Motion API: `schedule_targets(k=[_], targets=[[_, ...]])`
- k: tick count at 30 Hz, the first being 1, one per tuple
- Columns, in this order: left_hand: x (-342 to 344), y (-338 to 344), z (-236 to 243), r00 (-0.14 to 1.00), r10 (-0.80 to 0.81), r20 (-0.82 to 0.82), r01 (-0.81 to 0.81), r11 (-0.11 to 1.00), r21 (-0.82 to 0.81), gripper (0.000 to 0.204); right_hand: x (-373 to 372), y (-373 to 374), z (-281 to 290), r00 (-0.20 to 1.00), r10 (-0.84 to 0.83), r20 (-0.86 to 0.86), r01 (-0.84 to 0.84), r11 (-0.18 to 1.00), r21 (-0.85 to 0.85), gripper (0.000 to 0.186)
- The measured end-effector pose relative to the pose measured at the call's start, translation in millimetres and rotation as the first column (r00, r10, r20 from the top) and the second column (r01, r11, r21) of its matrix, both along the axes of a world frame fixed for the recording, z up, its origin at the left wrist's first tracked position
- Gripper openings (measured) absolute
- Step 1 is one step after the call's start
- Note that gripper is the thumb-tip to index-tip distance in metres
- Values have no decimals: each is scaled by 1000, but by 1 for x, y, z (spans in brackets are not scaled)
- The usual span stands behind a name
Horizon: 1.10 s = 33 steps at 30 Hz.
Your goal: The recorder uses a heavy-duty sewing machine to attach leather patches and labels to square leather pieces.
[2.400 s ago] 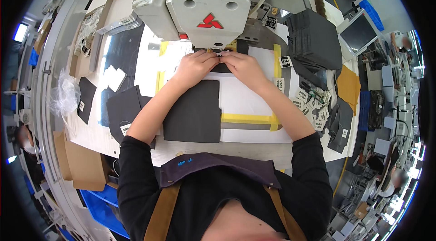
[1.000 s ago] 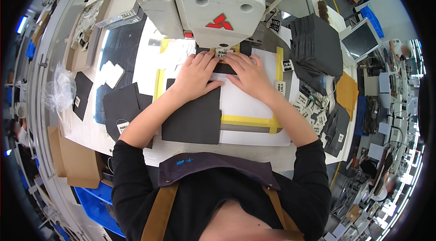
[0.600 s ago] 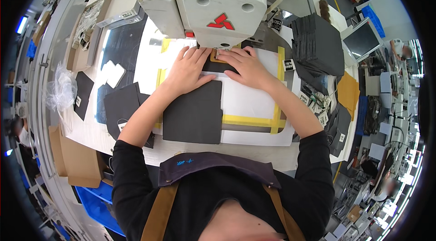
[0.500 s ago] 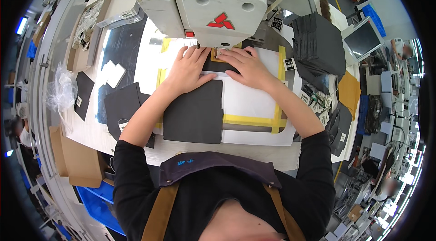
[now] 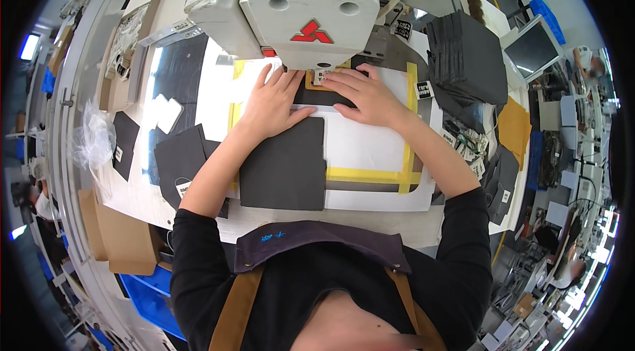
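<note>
Left hand: the left hand lies flat, palm down, at the top edge of the dark fabric panel, fingers loosely spread and pointing up toward the machine, thumb stretched right along the panel's upper edge.
Right hand: the right hand also rests flat, fingers spread and angled left, fingertips on the small black piece that sits under the machine head.
Grip: neither hand closes on anything; both press down with open fingers.
Small black piece: lies between the two hands just below the white sewing machine head, with a tan patch and a small white label at its top edge.
Dark fabric panel: a square sheet on the white template board, below the left hand and reaching toward the person's body.
Template board: edged with yellow tape along the right side and the bottom.
Change from earlier: 2.4 s ago both hands were bunched together, fingertips meeting under the machine; since then they have drawn apart and flattened, and over the last half second they have barely shifted.
Surroundings: a stack of dark fabric pieces stands to the right of the machine; loose dark cut pieces lie left of the panel; a clear plastic bag sits at the table's left edge.
</note>
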State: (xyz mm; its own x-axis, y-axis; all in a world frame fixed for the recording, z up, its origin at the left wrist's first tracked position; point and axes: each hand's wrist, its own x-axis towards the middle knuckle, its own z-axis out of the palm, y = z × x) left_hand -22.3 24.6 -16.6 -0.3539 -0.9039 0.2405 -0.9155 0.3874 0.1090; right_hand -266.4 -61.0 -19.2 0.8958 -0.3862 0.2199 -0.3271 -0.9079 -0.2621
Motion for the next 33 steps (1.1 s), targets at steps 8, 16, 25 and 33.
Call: schedule_targets(k=[8,16,25,33], targets=[[-5,0,4,999,34,-37,-33,999,38,70,0,0,1,999,-14,29,14,1000,22,47],[0,-2,-1,1000,27,-9,-27,999,-38,54,0,1,1,998,-27,51,26,1000,16,46],[0,-3,1,999,31,-38,-32,999,-26,46,0,0,0,994,-17,111,15,1000,22,47],[1,-4,0,999,28,-37,-28,1000,-9,48,0,-1,-1,994,-11,113,10,1000,15,48]])
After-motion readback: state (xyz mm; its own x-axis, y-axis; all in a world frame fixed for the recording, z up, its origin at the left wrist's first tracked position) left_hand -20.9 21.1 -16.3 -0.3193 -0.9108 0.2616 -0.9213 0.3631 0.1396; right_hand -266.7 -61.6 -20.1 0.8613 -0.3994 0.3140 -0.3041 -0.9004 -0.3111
